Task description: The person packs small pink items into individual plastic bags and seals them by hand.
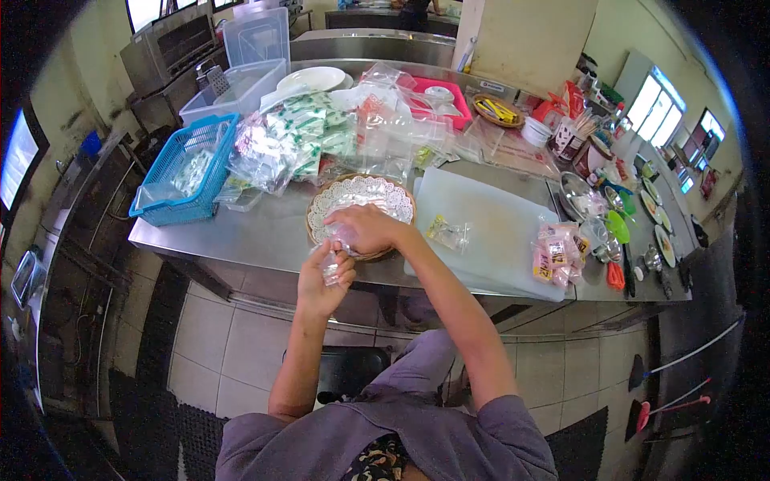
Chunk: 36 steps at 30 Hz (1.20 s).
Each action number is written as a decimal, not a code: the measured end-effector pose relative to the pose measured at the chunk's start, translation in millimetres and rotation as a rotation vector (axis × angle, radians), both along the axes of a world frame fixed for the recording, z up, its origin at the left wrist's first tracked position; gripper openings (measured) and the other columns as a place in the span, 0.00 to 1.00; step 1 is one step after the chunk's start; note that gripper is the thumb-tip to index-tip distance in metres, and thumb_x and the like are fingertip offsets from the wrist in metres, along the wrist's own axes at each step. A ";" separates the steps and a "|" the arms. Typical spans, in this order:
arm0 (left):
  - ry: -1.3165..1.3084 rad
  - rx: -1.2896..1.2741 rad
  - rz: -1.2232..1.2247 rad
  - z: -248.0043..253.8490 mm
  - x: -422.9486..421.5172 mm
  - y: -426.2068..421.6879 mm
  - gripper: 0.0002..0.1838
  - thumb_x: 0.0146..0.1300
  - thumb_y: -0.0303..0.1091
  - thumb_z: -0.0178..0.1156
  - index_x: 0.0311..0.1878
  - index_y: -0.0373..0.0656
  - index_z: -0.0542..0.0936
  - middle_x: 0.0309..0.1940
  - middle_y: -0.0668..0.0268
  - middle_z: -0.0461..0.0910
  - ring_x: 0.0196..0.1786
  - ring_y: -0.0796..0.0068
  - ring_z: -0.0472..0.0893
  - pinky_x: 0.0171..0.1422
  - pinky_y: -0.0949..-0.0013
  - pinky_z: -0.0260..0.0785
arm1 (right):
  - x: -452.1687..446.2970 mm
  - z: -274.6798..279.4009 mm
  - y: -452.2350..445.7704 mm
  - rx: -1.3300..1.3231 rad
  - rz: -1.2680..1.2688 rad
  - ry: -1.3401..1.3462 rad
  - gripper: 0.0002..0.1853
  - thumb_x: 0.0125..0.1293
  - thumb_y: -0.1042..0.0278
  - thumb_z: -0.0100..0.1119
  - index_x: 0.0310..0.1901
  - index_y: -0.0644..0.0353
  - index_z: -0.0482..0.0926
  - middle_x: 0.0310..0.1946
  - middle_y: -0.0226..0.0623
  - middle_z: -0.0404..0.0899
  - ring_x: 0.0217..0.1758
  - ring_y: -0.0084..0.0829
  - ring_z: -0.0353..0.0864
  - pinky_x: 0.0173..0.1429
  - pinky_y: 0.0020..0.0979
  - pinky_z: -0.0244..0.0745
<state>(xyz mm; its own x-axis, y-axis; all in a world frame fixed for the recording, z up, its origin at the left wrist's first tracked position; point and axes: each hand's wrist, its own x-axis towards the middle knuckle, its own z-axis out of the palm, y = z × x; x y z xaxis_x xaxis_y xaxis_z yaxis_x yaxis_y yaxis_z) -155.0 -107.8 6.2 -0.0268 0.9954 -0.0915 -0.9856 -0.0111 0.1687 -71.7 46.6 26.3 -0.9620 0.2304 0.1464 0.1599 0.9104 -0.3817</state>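
Note:
Near the counter's front edge my left hand (323, 280) is closed around a small clear plastic packet (330, 271). My right hand (367, 228) is just above it, fingers bent over the top of the same clear plastic, over the near side of a round basket (311, 210). A white lace-edged doily (325, 199) lines the basket, and shiny clear plastic lies on it beyond my right hand. What the packet holds is too small to make out. The fingertips of my right hand are partly hidden.
A white cutting board (489, 216) to the right bears a small clear packet (449, 233) and several pink-and-white packets (559, 250). At left stands a blue plastic basket (172, 210) beside green-and-white plastic bags (309, 128). A pink tray (461, 104) and utensils lie farther back and right.

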 end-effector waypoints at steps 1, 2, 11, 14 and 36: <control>0.011 -0.006 0.027 -1.0 -4.5 -0.6 0.12 0.68 0.38 0.45 0.37 0.38 0.70 0.23 0.67 0.63 0.24 0.77 0.61 0.25 0.76 0.56 | -1.4 -0.3 -1.5 -0.014 -0.001 -0.047 0.27 0.46 0.65 0.58 0.53 0.48 0.71 0.54 0.37 0.72 0.58 0.39 0.67 0.58 0.50 0.59; 0.023 -0.012 0.055 -1.1 -8.0 -1.0 0.12 0.68 0.38 0.45 0.37 0.38 0.70 0.23 0.67 0.63 0.23 0.77 0.61 0.25 0.76 0.56 | -2.5 0.0 -1.9 -0.027 -0.002 -0.093 0.28 0.46 0.64 0.58 0.55 0.48 0.70 0.55 0.37 0.71 0.61 0.38 0.65 0.60 0.50 0.56; 0.018 -0.027 0.120 -0.8 -19.0 0.0 0.12 0.68 0.38 0.44 0.36 0.38 0.70 0.22 0.66 0.64 0.23 0.77 0.60 0.26 0.75 0.56 | -7.2 -12.2 7.9 0.022 -0.134 0.019 0.16 0.50 0.65 0.57 0.43 0.53 0.77 0.41 0.37 0.78 0.46 0.38 0.74 0.52 0.43 0.62; 0.031 -0.046 0.130 6.4 -16.6 3.6 0.11 0.68 0.38 0.45 0.34 0.39 0.69 0.21 0.67 0.64 0.22 0.76 0.62 0.25 0.75 0.56 | -1.5 -10.0 8.3 -0.001 -0.228 0.184 0.11 0.52 0.67 0.56 0.38 0.55 0.78 0.30 0.36 0.81 0.36 0.40 0.78 0.48 0.40 0.67; 0.620 -0.171 0.286 13.3 7.2 85.1 0.07 0.62 0.34 0.55 0.32 0.45 0.69 0.19 0.75 0.63 0.18 0.84 0.60 0.20 0.78 0.51 | 33.4 32.3 7.1 -1.125 -0.417 0.596 0.15 0.56 0.71 0.62 0.44 0.67 0.74 0.29 0.33 0.78 0.29 0.20 0.76 0.35 0.21 0.74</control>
<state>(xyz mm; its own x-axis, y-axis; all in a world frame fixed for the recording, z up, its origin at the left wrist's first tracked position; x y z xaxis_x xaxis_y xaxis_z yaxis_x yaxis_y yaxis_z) -147.8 -22.7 19.6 -0.3834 0.9146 -0.1289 -0.6693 -0.1789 0.7211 -38.3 53.7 58.5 -0.6472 0.7604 0.0543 -0.1046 -0.0180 -0.9944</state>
